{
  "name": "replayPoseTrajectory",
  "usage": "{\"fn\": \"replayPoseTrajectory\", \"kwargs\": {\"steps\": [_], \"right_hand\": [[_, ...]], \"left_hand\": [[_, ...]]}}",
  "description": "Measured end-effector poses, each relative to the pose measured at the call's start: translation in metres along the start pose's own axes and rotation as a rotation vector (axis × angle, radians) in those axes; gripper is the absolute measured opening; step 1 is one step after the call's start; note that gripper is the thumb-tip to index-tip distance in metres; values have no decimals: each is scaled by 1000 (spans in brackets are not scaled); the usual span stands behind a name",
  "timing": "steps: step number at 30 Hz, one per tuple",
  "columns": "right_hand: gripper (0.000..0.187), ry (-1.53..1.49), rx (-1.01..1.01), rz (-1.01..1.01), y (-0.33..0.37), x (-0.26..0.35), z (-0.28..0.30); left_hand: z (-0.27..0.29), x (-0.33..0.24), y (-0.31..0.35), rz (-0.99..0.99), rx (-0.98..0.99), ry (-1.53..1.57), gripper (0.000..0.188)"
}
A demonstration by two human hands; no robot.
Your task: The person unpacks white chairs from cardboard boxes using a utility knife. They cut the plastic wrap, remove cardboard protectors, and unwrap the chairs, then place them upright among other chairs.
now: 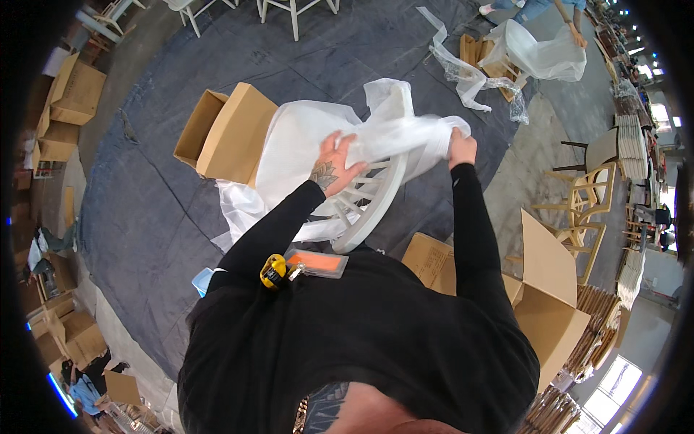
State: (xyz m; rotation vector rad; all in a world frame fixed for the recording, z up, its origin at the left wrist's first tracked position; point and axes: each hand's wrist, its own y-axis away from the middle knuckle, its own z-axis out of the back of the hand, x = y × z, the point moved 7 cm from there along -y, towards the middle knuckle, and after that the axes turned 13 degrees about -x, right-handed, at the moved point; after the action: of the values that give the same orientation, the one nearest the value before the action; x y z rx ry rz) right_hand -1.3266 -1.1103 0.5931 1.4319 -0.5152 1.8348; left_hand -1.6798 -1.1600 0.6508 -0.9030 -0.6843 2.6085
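A white spindle-back chair (374,210) lies before me, its curved top rail turned toward my body. White foam wrapping sheet (296,137) covers much of it, and the part stretched across the backrest is smeared by motion. My left hand (336,163) lies with fingers spread on the foam and the backrest beside the spindles. On the right, my right hand (463,148) is closed around a bunched end of the foam sheet at the rail's far right end. The seat and legs are mostly hidden under the wrapping.
An open cardboard box (238,134) stands left of the chair; another open box (546,304) is by my right elbow. A dark sheet (166,217) covers the floor. At the far right, a person handles another wrapped chair (535,54). Wooden chairs (585,195) stand at right.
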Motion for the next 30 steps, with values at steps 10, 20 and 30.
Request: {"fn": "replayPoseTrajectory", "kwargs": {"steps": [10,20,30], "right_hand": [[102,694,825,949,108,63,-112],[41,636,508,959,-27,91,-249],[118,1054,1000,272,-24,-70,-235]], "left_hand": [[-57,-54,109,557,842,334,101],[-26,-40,109,445,805,350,102],[135,40,74,340,490,211,82]]}}
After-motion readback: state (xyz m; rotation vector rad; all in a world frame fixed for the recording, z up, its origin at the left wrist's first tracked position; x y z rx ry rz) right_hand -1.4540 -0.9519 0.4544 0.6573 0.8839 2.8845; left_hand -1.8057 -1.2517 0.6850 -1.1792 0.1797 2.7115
